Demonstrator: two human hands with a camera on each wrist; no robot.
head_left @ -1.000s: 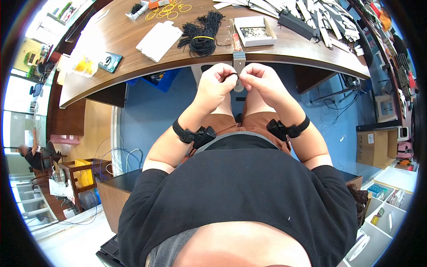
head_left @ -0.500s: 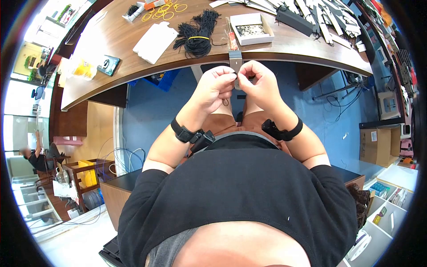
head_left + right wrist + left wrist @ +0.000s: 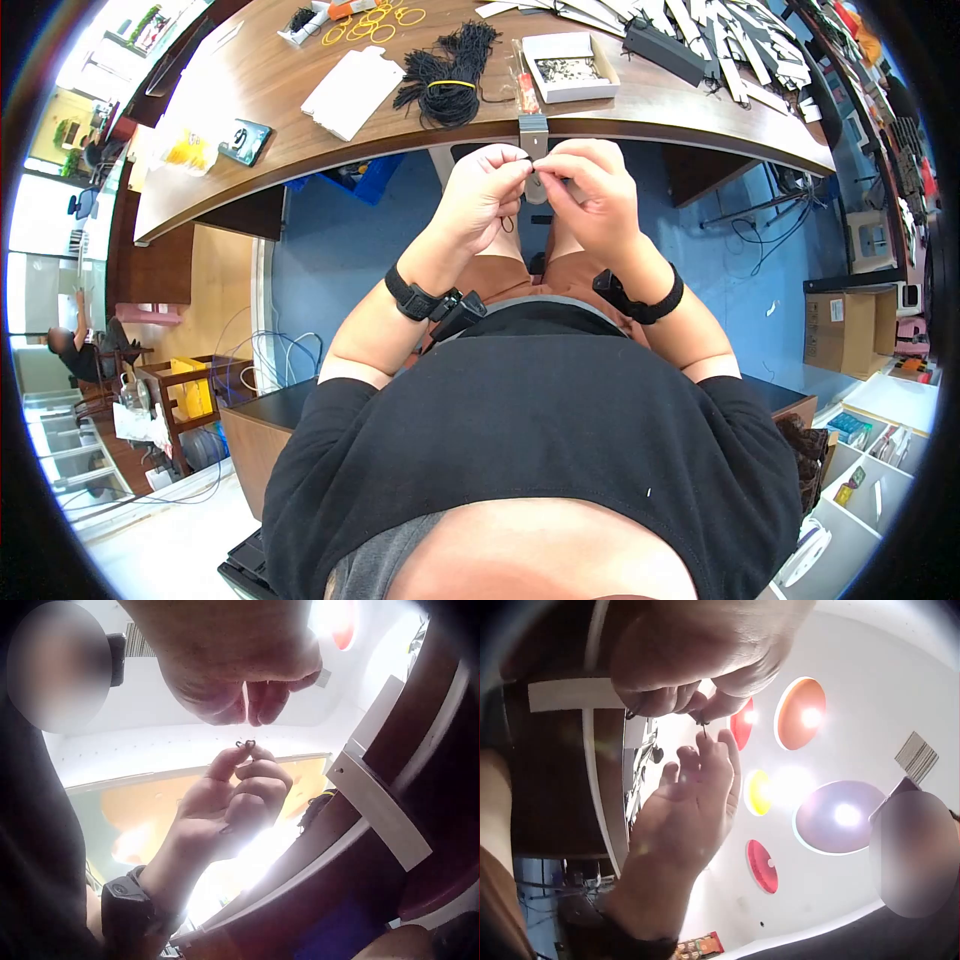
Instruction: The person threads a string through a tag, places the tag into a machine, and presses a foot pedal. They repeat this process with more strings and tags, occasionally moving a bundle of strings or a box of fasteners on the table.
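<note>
My left hand [image 3: 484, 198] pinches a thin black cord [image 3: 246, 743] between thumb and forefinger, and small dark bends of it show above the fingertips in the right wrist view. A loop of the same cord [image 3: 508, 224] hangs below the left hand's curled fingers. Opposite it, my right hand [image 3: 600, 195] brings thumb and forefinger together at a short end of cord [image 3: 704, 730]. Both hands meet just off the table's front edge, above the lap. The fingertips cover much of the cord.
On the wooden table [image 3: 290, 110] lie a bundle of black cords [image 3: 450, 85], a white box of small parts [image 3: 570, 70], white sheets [image 3: 352, 92] and yellow bands [image 3: 375, 22]. White and black strips [image 3: 735, 50] pile up at the right. A phone [image 3: 246, 141] lies left.
The cord loop has come into view below the left hand since the first frame. My right fingers went from a rounded curl to a straighter pinch, while the left hand stayed nearly still.
</note>
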